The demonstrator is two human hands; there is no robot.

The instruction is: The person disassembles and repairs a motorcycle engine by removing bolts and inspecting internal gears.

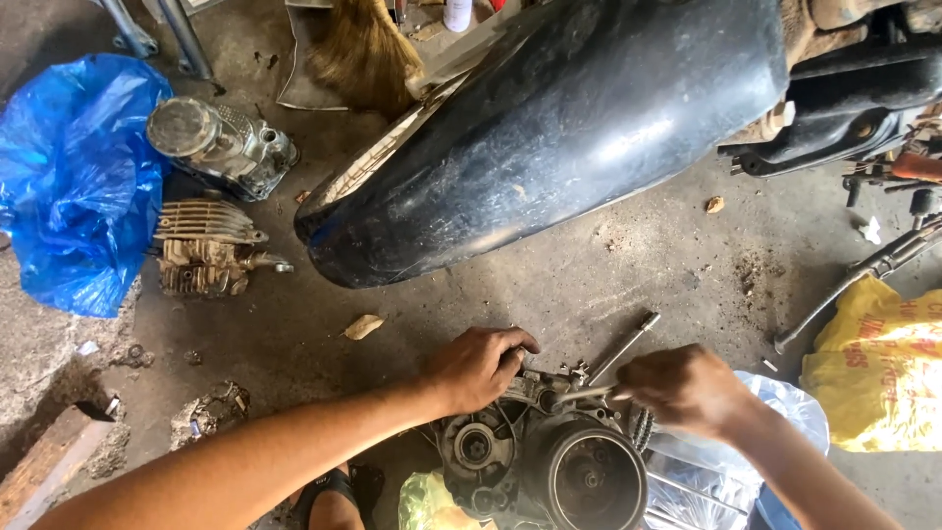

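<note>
A: Head view, item one?
B: Engine crankcase [535, 461], grimy grey metal with a round dark cover, on the concrete floor [608, 275] at bottom centre, partly over clear plastic sheeting [785, 402].

A: Hands on it?
B: Left hand [479, 366], fingers curled and pressed onto the upper edge of the crankcase. Right hand [682, 388], fingers pinched around a slim metal tool [587, 395] whose tip lies at the top of the case. What the tip meets, I cannot tell.

A: Adjacent items?
B: Long metal rod [624, 345], just beyond the case, between the two hands. Black mudguard [559, 128], large and glossy, above the work.

A: Left side of the floor?
B: Finned cylinder block [204, 247], rusty; engine head [224, 145], silver, just above it; blue plastic bag [74, 182] beside both.

A: Right side?
B: Yellow bag [883, 368], near the right forearm; a straw broom [363, 49] at the top.
</note>
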